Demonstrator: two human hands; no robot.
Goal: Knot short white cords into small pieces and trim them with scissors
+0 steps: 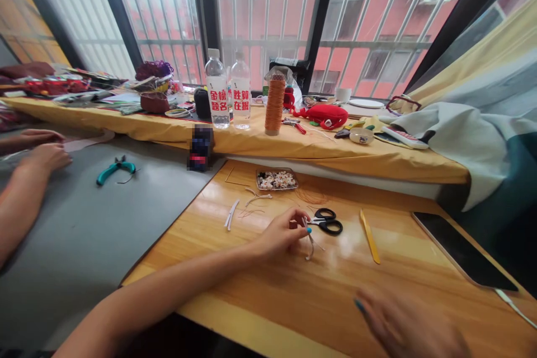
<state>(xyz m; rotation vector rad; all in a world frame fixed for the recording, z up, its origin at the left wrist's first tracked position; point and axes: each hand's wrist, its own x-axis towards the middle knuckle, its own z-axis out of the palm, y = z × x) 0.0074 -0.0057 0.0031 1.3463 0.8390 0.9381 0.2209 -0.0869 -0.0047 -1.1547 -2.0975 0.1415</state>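
Note:
My left hand (287,232) is above the wooden table, its thumb and fingers pinched on a thin whitish cord (310,250) whose ends dangle below. Just behind the fingers lie scissors (329,221) with black handles, their blades partly hidden by the hand. My right hand (406,324) is at the lower right, smeared by motion; its fingers cannot be made out well. Left of my left hand are white strips (231,214), short cord pieces (258,197) and thin orange thread (310,197). A yellow flat tool (369,238) lies to the right.
A clear tray of small beads (277,179) stands at the table's back. A phone (464,249) with a cable lies right. Another person's hands (46,151) and teal pliers (116,169) are on the grey mat (138,207). Bottles (217,95) and an orange thread spool (275,104) line the ledge.

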